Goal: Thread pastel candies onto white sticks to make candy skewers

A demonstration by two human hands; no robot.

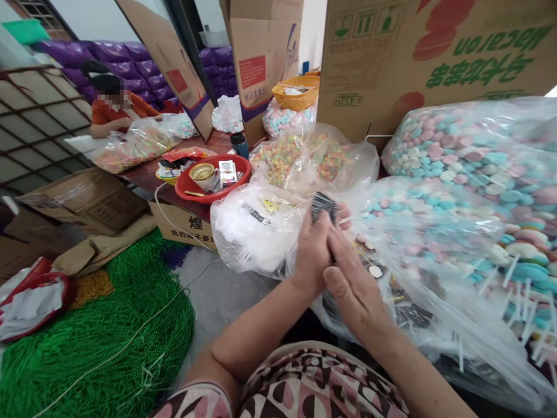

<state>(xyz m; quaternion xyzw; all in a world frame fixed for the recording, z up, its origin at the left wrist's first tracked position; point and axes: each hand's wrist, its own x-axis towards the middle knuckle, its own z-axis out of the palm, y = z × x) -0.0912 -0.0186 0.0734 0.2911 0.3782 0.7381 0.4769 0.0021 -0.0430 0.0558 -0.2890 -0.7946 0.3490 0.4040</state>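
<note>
My left hand (312, 249) is closed around a small, shiny black bundle (323, 203), whose top end shows above the fingers. Against it presses my right hand (354, 281), its fingers held together along the bundle's lower part, which is mostly hidden. Whether the bundle is a stack of packets or bags I cannot tell. Just left of my hands lies a clear bag with white contents (235, 223). To the right, clear plastic bags hold pink, blue and white candies (435, 203), several on white sticks (517, 302). Dark wrapped pieces (411, 310) lie below my right hand.
A red basin (183, 188) holds a gold bowl (202, 172) and a white packet. Behind it stands a dark bottle (239, 145). Cartons (435, 64) rise at the back. Green strands (143, 313) cover the floor. A person in orange (139, 104) works at far left.
</note>
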